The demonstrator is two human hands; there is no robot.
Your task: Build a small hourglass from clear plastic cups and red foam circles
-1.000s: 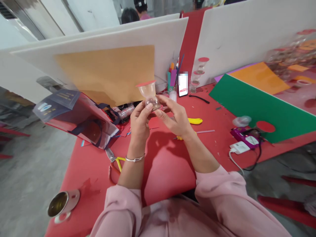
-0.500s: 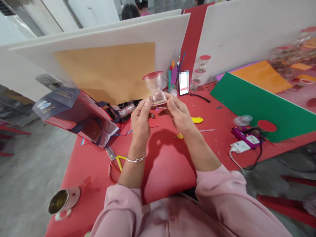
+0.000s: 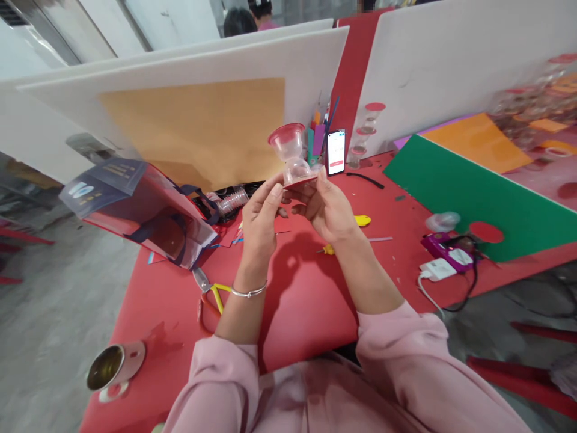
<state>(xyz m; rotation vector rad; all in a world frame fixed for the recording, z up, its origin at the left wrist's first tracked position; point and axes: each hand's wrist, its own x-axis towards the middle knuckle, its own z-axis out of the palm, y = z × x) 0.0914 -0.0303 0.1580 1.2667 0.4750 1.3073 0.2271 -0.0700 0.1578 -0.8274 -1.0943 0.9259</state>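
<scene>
Between my two hands, above the red table (image 3: 311, 307), is a clear plastic hourglass (image 3: 295, 157) with red end caps, tilted slightly. My left hand (image 3: 262, 210) is closed on the left edge of its lower cap, thumb on top. The opposite edge is pinched by my right hand (image 3: 331, 204), thumb up and fingers curled beneath. Below my right forearm lie a yellow-handled pointed tool (image 3: 328, 249) and a yellow object (image 3: 362, 221). Pliers with red and yellow handles (image 3: 210, 294) rest beside my left wrist.
A mug (image 3: 116, 367) stands front left, a gift bag (image 3: 139, 210) behind it. Near the back are a lit phone (image 3: 336, 153) and stacked hourglasses (image 3: 366, 132). To the right, a green board (image 3: 487, 198) stands near a purple device (image 3: 446, 249) with cables. White partitions (image 3: 306, 60) rise behind.
The hourglass has shifted a little to the right and tipped, its lower cap now slanting up towards my right hand. Both hands keep hold of it; my right fingers have turned beneath the cap.
</scene>
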